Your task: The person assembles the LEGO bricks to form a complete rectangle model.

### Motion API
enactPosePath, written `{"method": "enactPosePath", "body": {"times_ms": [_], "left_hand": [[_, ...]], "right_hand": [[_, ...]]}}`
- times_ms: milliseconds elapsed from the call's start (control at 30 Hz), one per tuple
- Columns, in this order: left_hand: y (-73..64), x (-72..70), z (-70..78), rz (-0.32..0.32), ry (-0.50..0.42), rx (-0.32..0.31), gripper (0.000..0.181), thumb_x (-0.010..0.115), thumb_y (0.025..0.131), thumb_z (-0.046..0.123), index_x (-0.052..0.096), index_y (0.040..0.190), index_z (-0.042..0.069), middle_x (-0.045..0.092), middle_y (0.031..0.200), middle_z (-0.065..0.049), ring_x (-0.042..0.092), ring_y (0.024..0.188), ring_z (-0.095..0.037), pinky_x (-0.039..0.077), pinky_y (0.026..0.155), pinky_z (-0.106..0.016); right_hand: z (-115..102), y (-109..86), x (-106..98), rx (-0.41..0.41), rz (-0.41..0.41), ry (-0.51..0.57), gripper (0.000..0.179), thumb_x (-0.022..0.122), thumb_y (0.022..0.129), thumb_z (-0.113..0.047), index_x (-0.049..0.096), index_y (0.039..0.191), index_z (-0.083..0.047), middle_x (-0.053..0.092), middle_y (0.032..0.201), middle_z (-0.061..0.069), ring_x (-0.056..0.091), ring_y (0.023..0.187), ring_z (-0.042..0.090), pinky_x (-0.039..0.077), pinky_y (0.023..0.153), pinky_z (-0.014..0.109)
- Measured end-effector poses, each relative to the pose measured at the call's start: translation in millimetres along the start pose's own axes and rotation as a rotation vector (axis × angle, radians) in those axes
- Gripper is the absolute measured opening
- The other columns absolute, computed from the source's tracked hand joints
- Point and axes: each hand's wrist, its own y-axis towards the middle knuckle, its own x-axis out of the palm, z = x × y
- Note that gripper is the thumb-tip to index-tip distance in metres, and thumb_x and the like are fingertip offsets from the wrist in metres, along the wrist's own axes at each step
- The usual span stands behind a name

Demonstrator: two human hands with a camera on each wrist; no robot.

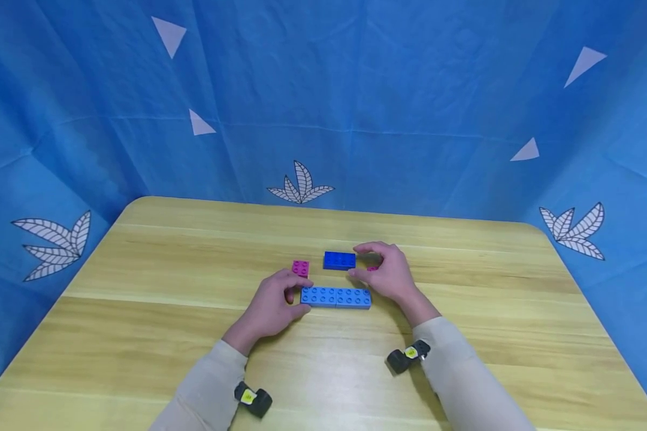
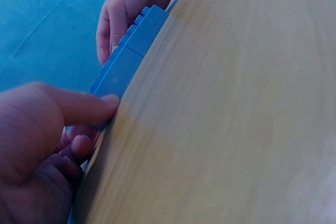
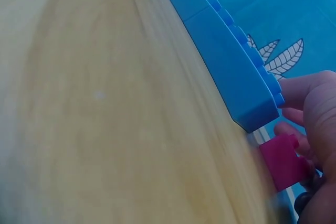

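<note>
Two light blue toy building bricks (image 1: 336, 297) lie end to end in a row on the table. My left hand (image 1: 272, 302) grips the row's left end, thumb along the near side and index finger at the far side. Behind the row sits a dark blue brick (image 1: 339, 261). My right hand (image 1: 390, 272) is at its right end, thumb and index finger parted around the near and far corners. A small pink brick (image 3: 283, 161) lies under the right hand, mostly covered in the head view. Another pink brick (image 1: 301, 267) stands just beyond the left fingers.
The wooden table (image 1: 140, 335) has rounded far corners. A blue cloth (image 1: 323, 90) with white triangles and leaf prints hangs behind it and along both sides. A small black camera is strapped to each sleeve.
</note>
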Motion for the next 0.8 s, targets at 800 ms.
{"method": "enactPosePath", "body": {"times_ms": [800], "left_hand": [[0.7,0.6,-0.2,0.005,0.0,-0.006,0.037,0.085,0.08,0.008,0.074,0.114,0.013,0.053,0.086,-0.001,0.05,0.075,-0.018,0.042,0.063,-0.03]], "right_hand": [[-0.4,7.2,6.5,0.017,-0.03,-0.044,0.036,0.085,0.081,-0.016,0.074,0.114,-0.01,0.069,0.111,0.005,0.06,0.108,0.025,0.047,0.09,0.046]]}}
